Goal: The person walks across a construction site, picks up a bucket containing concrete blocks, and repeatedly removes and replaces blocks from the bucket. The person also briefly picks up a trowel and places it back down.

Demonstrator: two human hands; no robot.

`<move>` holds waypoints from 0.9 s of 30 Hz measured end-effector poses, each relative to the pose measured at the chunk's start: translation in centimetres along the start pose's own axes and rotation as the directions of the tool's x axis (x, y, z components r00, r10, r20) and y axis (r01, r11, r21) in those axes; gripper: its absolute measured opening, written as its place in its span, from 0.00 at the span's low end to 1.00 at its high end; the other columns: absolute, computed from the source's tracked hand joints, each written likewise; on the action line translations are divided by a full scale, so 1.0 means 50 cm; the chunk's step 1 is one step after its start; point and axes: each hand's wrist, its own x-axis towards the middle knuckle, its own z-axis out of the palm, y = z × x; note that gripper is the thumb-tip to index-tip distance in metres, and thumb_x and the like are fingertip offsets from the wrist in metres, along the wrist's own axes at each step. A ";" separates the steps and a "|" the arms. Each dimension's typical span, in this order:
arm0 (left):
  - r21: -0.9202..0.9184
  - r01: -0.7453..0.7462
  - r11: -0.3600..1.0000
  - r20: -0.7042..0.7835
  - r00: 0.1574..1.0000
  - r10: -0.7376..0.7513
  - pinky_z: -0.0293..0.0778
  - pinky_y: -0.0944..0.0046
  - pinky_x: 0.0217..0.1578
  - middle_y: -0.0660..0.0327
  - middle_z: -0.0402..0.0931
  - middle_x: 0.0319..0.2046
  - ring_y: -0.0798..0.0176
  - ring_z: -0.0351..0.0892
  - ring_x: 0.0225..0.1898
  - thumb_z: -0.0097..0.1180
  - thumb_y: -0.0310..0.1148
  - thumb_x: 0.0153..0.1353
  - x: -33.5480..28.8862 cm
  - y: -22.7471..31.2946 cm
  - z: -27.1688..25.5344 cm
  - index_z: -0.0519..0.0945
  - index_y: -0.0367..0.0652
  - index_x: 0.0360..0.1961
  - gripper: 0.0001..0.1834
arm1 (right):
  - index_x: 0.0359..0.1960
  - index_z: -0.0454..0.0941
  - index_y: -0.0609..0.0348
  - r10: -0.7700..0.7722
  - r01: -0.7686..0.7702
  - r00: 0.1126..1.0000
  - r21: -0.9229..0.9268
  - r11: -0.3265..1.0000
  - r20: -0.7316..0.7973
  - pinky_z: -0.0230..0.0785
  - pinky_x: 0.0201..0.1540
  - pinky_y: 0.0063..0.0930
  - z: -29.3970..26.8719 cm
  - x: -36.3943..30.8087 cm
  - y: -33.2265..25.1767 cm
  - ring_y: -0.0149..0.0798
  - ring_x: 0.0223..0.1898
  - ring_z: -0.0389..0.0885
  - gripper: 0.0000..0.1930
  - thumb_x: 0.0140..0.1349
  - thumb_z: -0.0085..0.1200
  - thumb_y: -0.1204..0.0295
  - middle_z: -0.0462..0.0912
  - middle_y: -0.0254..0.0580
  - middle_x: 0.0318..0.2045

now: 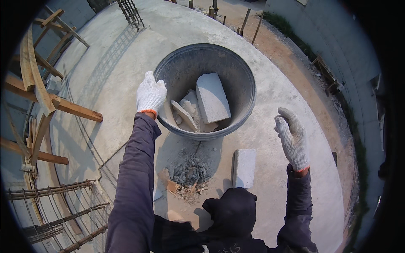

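Note:
A large black tub (204, 135) stands in front of me on the concrete. My left hand (151, 93), in a white knitted glove, is closed on the left side of its rim. Inside the tub, a pale grey block (213, 98) leans at a slant beside broken slabs (184, 114) and smaller chunks. Off to the right, my right hand (292, 137), gloved the same way, is raised with fingers curved and apart, holding nothing. Between the tub and me, a second pale block (244, 168) lies on the floor, below and left of the right hand.
A heap of grey rubble (192, 175) lies just in front of the tub. Wooden beams (78, 110) and tied steel bars (63, 189) line the left side. A rebar column (131, 14) rises at the far edge. On the right, the slab's curved edge borders a dirt strip (291, 63).

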 end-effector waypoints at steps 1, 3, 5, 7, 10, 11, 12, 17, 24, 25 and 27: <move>-0.012 -0.028 1.000 -0.024 0.999 0.027 0.79 0.42 0.53 0.33 0.83 0.48 0.32 0.84 0.51 0.55 0.38 0.71 -0.019 -0.009 0.000 0.74 0.34 0.63 0.25 | 0.63 0.79 0.62 -0.219 0.219 0.976 0.011 0.976 0.013 0.80 0.51 0.32 0.003 0.054 -0.060 0.41 0.45 0.88 0.25 0.75 0.60 0.55 0.87 0.54 0.46; -0.029 -0.063 0.998 -0.094 0.994 0.060 0.80 0.40 0.47 0.37 0.85 0.44 0.33 0.86 0.45 0.54 0.34 0.72 -0.070 -0.027 -0.012 0.73 0.37 0.65 0.23 | 0.62 0.81 0.58 -0.484 0.507 0.852 -0.088 0.857 0.198 0.80 0.54 0.35 0.042 0.159 -0.167 0.47 0.47 0.88 0.23 0.72 0.62 0.57 0.87 0.52 0.50; -0.071 -0.028 0.997 -0.137 0.990 0.018 0.81 0.42 0.48 0.38 0.85 0.46 0.34 0.86 0.46 0.54 0.34 0.73 -0.129 -0.032 -0.022 0.73 0.38 0.65 0.22 | 0.59 0.82 0.56 -0.608 0.726 0.663 -0.178 0.664 0.436 0.80 0.55 0.44 0.144 0.260 -0.247 0.54 0.52 0.86 0.20 0.67 0.65 0.64 0.87 0.51 0.49; -0.116 0.001 0.993 -0.167 0.986 -0.020 0.81 0.44 0.50 0.39 0.84 0.49 0.34 0.86 0.48 0.53 0.33 0.74 -0.178 -0.028 -0.027 0.73 0.39 0.66 0.22 | 0.56 0.83 0.57 -0.497 0.831 0.497 -0.225 0.510 0.711 0.80 0.56 0.46 0.267 0.309 -0.283 0.55 0.54 0.85 0.21 0.64 0.68 0.63 0.86 0.53 0.52; -0.191 -0.018 0.982 -0.231 0.973 -0.027 0.80 0.46 0.54 0.40 0.83 0.55 0.36 0.85 0.53 0.52 0.32 0.75 -0.224 -0.030 -0.033 0.72 0.39 0.68 0.23 | 0.64 0.80 0.54 -0.108 0.872 0.406 -0.350 0.344 0.907 0.78 0.61 0.46 0.427 0.347 -0.281 0.57 0.60 0.84 0.40 0.50 0.79 0.53 0.85 0.51 0.59; -0.205 -0.003 0.979 -0.226 0.973 -0.044 0.80 0.47 0.55 0.40 0.82 0.57 0.37 0.84 0.55 0.51 0.31 0.75 -0.237 -0.034 -0.036 0.72 0.39 0.69 0.23 | 0.68 0.78 0.52 -0.011 0.892 0.396 -0.383 0.240 0.918 0.76 0.64 0.45 0.456 0.351 -0.269 0.55 0.63 0.82 0.35 0.59 0.73 0.58 0.83 0.49 0.62; -0.215 -0.013 0.976 -0.245 0.969 -0.041 0.80 0.48 0.56 0.40 0.81 0.59 0.38 0.84 0.57 0.51 0.31 0.76 -0.248 -0.040 -0.038 0.71 0.39 0.70 0.24 | 0.68 0.78 0.52 -0.020 0.850 0.449 -0.420 0.319 0.893 0.76 0.65 0.45 0.477 0.347 -0.256 0.54 0.63 0.82 0.31 0.63 0.69 0.60 0.83 0.49 0.62; -0.279 -0.043 0.959 -0.305 0.951 -0.046 0.79 0.51 0.58 0.42 0.79 0.62 0.41 0.83 0.60 0.51 0.29 0.75 -0.301 -0.065 -0.044 0.71 0.39 0.72 0.25 | 0.55 0.87 0.52 0.026 0.897 0.400 -0.397 0.194 0.916 0.79 0.58 0.45 0.442 0.298 -0.232 0.54 0.56 0.86 0.16 0.67 0.58 0.70 0.87 0.51 0.54; -0.335 -0.190 0.923 -0.380 0.924 0.052 0.80 0.53 0.57 0.45 0.79 0.63 0.42 0.83 0.59 0.53 0.26 0.74 -0.331 -0.049 -0.030 0.71 0.40 0.72 0.26 | 0.48 0.86 0.56 -0.180 0.909 0.412 -0.389 0.151 0.893 0.83 0.44 0.48 0.328 0.153 -0.232 0.55 0.44 0.89 0.15 0.58 0.64 0.71 0.87 0.53 0.41; -0.331 -0.184 0.925 -0.378 0.925 0.049 0.80 0.53 0.57 0.45 0.79 0.63 0.42 0.83 0.59 0.53 0.26 0.74 -0.335 -0.049 -0.029 0.71 0.40 0.72 0.26 | 0.48 0.85 0.57 -0.195 0.890 0.438 -0.393 0.231 0.877 0.83 0.43 0.48 0.313 0.136 -0.228 0.56 0.42 0.90 0.15 0.58 0.64 0.72 0.87 0.53 0.40; -0.327 -0.188 0.926 -0.393 0.918 0.048 0.80 0.53 0.57 0.45 0.79 0.62 0.42 0.83 0.59 0.53 0.27 0.74 -0.341 -0.053 -0.031 0.70 0.40 0.73 0.27 | 0.48 0.83 0.59 -0.174 0.832 0.494 -0.406 0.377 0.852 0.82 0.40 0.49 0.282 0.103 -0.222 0.56 0.38 0.90 0.16 0.58 0.64 0.74 0.87 0.53 0.39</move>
